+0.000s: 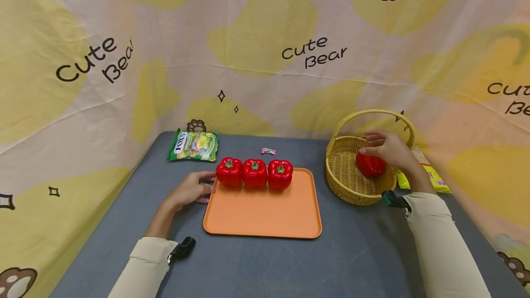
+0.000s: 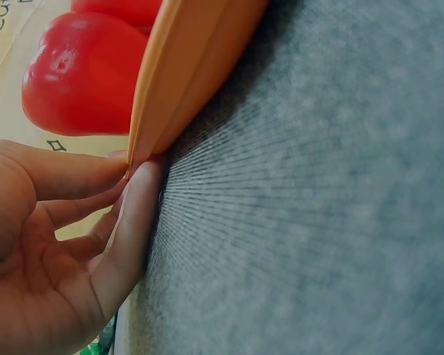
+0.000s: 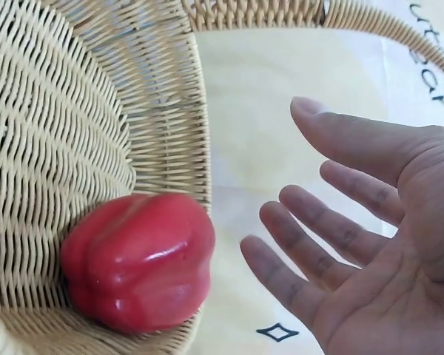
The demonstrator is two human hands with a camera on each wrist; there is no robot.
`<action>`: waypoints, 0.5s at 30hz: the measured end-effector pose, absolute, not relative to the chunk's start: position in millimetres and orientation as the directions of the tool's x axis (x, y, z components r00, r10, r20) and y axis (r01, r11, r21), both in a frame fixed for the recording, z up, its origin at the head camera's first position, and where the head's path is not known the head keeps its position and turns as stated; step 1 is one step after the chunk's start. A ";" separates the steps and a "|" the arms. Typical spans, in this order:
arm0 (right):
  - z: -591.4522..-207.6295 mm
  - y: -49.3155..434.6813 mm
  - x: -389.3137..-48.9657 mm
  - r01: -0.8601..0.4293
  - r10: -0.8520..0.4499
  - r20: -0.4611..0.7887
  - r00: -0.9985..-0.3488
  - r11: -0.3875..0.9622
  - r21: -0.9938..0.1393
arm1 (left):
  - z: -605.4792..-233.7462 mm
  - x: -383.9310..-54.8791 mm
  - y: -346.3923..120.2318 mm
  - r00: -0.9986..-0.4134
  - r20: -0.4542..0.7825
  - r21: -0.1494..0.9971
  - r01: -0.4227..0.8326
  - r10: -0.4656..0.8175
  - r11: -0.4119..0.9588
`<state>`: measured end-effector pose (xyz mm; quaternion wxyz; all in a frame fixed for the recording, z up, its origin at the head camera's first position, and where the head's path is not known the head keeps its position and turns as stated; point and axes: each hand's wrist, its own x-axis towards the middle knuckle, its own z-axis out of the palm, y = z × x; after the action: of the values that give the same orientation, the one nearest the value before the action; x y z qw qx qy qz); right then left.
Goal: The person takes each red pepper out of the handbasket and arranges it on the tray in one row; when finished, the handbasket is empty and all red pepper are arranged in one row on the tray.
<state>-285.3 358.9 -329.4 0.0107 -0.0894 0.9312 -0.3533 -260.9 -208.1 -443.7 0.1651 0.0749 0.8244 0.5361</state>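
Three red bell peppers stand in a row along the back of an orange tray. At the tray's left edge, my left hand pinches the rim. The left wrist view shows its thumb against the rim and a finger beneath. One more red bell pepper lies inside a wicker basket, against its right side. My right hand is over the basket, fingers spread and relaxed, apart from that pepper. In the head view this hand partly covers the pepper.
The basket's tall handle arches over its opening. A green candy bag lies at the back left of the grey table. Behind the tray is a small pink-wrapped sweet. A yellow packet sits right of the basket.
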 end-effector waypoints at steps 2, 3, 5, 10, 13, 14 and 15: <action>-330.4 360.3 -290.6 -0.144 -0.168 0.027 -0.985 0.737 -0.661 | -443.6 -260.1 -208.0 -0.934 -0.188 0.910 -0.049 0.305 0.412; -331.1 360.9 -292.9 -0.139 -0.166 0.021 -0.986 0.739 -0.660 | -443.2 -259.4 -208.1 -0.933 -0.186 0.910 -0.046 0.307 0.411; -332.4 361.6 -296.6 -0.127 -0.163 0.007 -0.987 0.742 -0.659 | -442.3 -258.3 -207.9 -0.932 -0.181 0.911 -0.039 0.313 0.411; -337.7 363.3 -304.3 -0.107 -0.167 -0.030 -0.985 0.747 -0.657 | -441.3 -257.5 -208.5 -0.932 -0.178 0.909 -0.033 0.315 0.416; -341.9 365.2 -309.0 -0.089 -0.165 -0.057 -0.985 0.756 -0.649 | -442.5 -259.0 -209.8 -0.933 -0.176 0.906 -0.029 0.315 0.422; -343.2 365.4 -310.2 -0.086 -0.166 -0.063 -0.984 0.758 -0.647 | -442.8 -259.2 -210.0 -0.933 -0.175 0.907 -0.028 0.314 0.421; -344.5 365.7 -311.4 -0.083 -0.167 -0.070 -0.984 0.760 -0.645 | -443.0 -259.2 -209.9 -0.933 -0.174 0.908 -0.029 0.314 0.419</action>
<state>-311.4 365.7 -344.5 0.0617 -0.0666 0.9359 -0.3403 -259.2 -209.9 -443.0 0.1608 0.0862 0.8268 0.5321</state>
